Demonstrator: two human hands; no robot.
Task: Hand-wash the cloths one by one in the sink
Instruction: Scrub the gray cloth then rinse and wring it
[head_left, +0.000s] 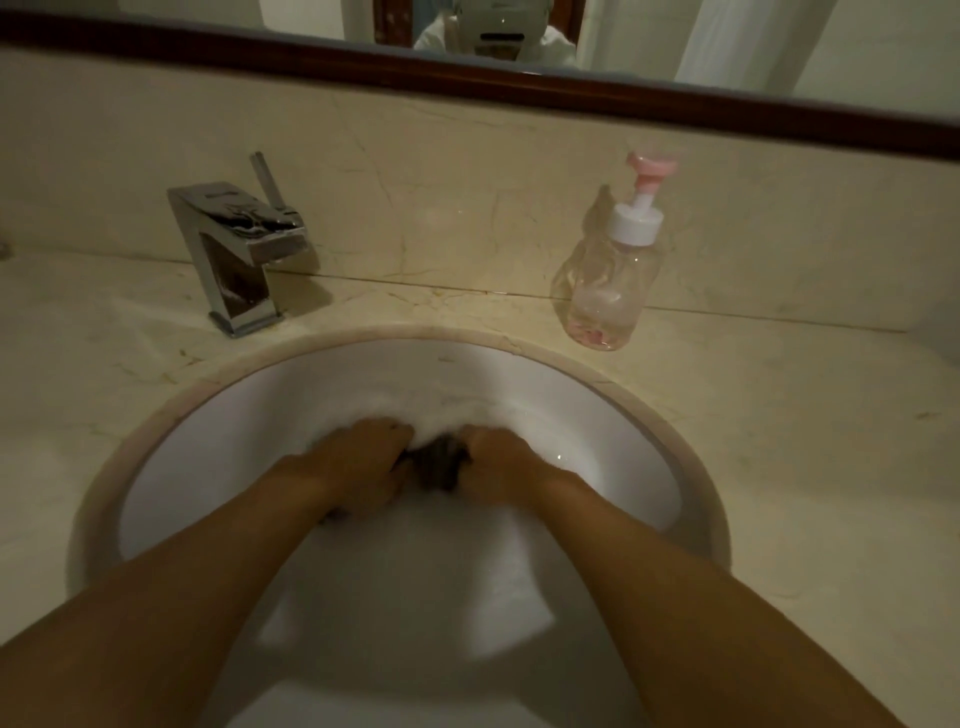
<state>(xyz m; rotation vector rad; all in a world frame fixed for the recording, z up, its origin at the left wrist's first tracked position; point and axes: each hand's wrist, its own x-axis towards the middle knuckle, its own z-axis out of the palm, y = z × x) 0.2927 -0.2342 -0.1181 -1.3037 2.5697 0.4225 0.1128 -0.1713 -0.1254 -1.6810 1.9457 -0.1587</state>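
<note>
The left hand (363, 465) and the right hand (501, 462) each have the grip closed around the dark cloth (438, 464), low in the foamy sink (218, 410). Too strong rubbing could splash suds (467, 408) onto the desk (779, 415).

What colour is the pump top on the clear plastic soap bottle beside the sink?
The pump top is pink, above a white collar; head view.

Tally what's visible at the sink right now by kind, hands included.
hands: 2 (left hand, right hand, both holding the cloth)
dark cloth: 1
sink: 1
tap: 1
pump bottle: 1
Total: 6
</note>
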